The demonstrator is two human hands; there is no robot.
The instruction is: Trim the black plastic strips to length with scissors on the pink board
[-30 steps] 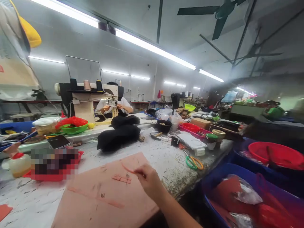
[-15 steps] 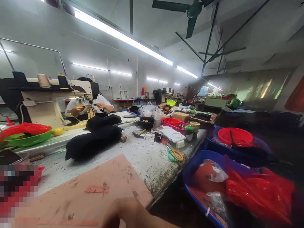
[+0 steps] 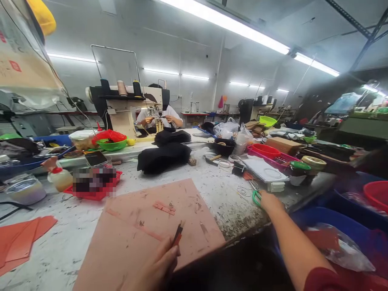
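- Green plastic shows on the scissors (image 3: 256, 198), which lie on the table (image 3: 224, 202) near its front edge, beside a coil (image 3: 243, 191) of thin wire and close to the pad (image 3: 263, 169).
- My right hand (image 3: 272, 203) is at their handles and covers part of them; I cannot tell whether the fingers have closed round the loops or only touch.
- I judge them light, with stiff metal blades and smooth handles that could slide a little under a damp palm. The loops are the place to hold; the blades point away from me, so my fingers should stay behind the pivot.
- The wire looks springy and might snag a tip if I drag instead of lift.
- My left hand (image 3: 162, 258) is clamped on a dark stick (image 3: 177, 231) with a pale tip, held over the pink board (image 3: 124, 250).
- It should weigh next to nothing: rigid in the shaft, perhaps delicate at the tip, so best pinched low with the tip clear, much as I have it.
- An orange-red piece (image 3: 179, 239) shows against the stick; whether it is separate I cannot tell.
- The flat strip (image 3: 164, 208) on the board looks thin and bendy, easiest lifted by one end.
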